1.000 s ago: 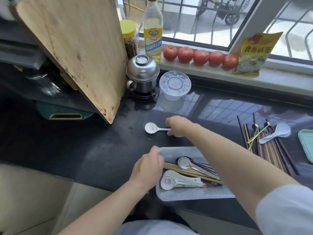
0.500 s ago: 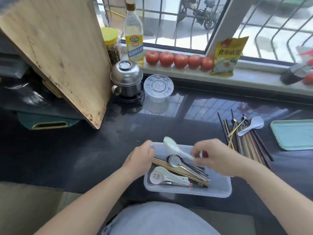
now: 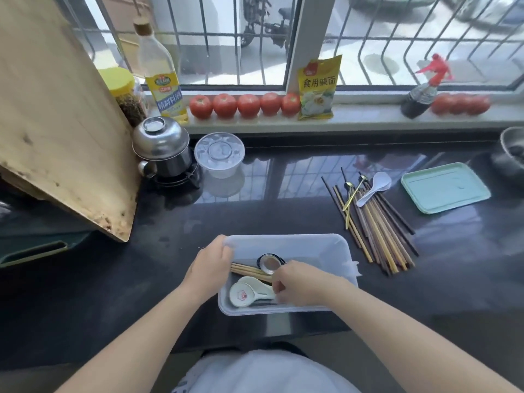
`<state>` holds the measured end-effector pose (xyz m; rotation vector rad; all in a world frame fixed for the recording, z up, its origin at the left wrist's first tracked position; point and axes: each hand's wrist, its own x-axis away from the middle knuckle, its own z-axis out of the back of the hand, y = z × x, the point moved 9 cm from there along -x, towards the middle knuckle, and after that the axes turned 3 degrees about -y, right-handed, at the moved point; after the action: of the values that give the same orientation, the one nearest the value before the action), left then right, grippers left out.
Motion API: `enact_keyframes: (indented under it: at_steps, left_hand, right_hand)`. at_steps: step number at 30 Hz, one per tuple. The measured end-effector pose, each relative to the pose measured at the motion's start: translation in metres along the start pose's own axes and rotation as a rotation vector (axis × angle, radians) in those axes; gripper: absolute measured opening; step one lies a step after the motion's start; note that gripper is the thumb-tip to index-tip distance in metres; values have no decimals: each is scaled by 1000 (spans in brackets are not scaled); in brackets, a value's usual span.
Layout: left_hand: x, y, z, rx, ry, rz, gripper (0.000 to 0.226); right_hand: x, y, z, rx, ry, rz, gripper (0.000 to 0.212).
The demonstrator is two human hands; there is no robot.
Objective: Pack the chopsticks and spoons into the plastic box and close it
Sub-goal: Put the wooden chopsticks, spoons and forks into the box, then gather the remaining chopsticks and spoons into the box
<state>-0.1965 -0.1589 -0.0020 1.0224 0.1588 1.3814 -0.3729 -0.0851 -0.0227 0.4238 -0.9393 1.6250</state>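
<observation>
A clear plastic box [image 3: 317,248] stands on the dark counter right in front of me. Inside lie white ceramic spoons [image 3: 245,293], a metal spoon [image 3: 269,262] and wooden chopsticks [image 3: 246,270]. My left hand [image 3: 209,269] grips the box's left rim. My right hand [image 3: 300,285] is down inside the box, fingers curled on the handle of a white spoon among the others. To the right of the box lies a loose pile of chopsticks [image 3: 380,231] with two gold spoons [image 3: 351,194] and a white spoon [image 3: 374,187]. The mint green lid [image 3: 445,191] rests further right.
A tilted wooden cutting board [image 3: 56,123] leans at the left. A steel pot [image 3: 161,148] and a clear round container [image 3: 219,154] stand behind the box. An oil bottle [image 3: 163,78], tomatoes [image 3: 246,104], a yellow packet [image 3: 319,87] and a dark sauce bottle [image 3: 419,97] line the windowsill.
My right hand picked the white spoon off the counter behind the box, carried it over and lowered it into the box. My left hand stayed on the box's left rim.
</observation>
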Motion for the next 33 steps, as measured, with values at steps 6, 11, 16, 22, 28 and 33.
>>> enact_keyframes:
  at_steps: [6,11,16,22,28,33]
  left_hand:
    - [-2,1,-1,11,-27,-13,26]
    - [-11,25,-14,-55,-21,-36,27]
    - [-16,44,-29,-75,-21,-29,26]
    - [-15,51,-36,-56,28,4,25]
    - [-9,56,-37,-95,116,107,24]
    - [0,65,-34,-180,169,218,26]
  right_hand:
    - [78,27,41,-730,500,-186,17]
    - [155,72,50,-987,955,-320,20]
    - [185,121,57,-1066,1144,-473,16]
    - [150,206,97,-1000,1098,-550,15]
    - [13,277,152,-648,701,-584,27]
    - [-25,294,151,-553,557,-680,24]
